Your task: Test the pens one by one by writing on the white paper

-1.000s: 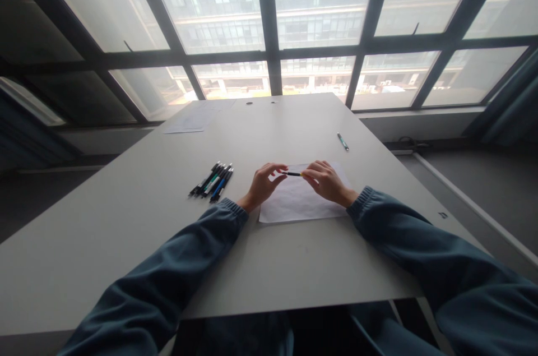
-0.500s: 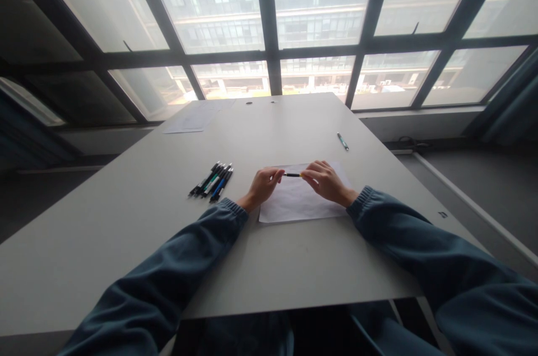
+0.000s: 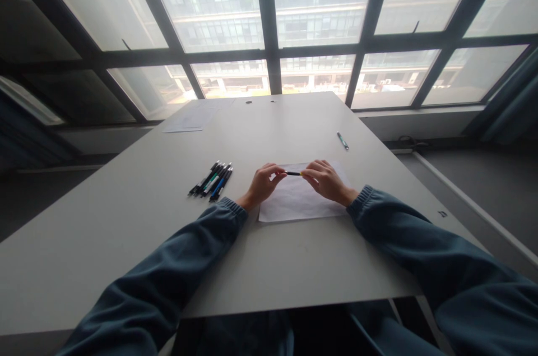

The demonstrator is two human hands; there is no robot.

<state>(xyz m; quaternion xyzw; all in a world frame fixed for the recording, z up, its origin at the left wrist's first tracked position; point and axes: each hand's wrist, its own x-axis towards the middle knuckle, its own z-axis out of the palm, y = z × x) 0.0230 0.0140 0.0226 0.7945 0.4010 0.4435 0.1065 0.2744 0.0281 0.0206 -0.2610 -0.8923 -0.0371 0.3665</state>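
A dark pen (image 3: 293,173) with a yellowish part at its right end is held level over the white paper (image 3: 300,203). My left hand (image 3: 264,181) pinches its left end between thumb and fingers. At the other end, my right hand (image 3: 325,179) grips the yellowish part with thumb and forefinger. The fingers cover both tips of the pen. Left of my left hand lies a bunch of pens (image 3: 212,181), mostly black, with green, white and blue among them.
A single green pen (image 3: 342,140) lies farther back on the right of the white table (image 3: 138,221). More paper sheets (image 3: 189,118) rest at the far left. Large windows (image 3: 227,3) rise behind the table's far edge.
The fingers of my left hand have shifted slightly at the pen's left end. My right hand keeps its grip in nearly the same place.
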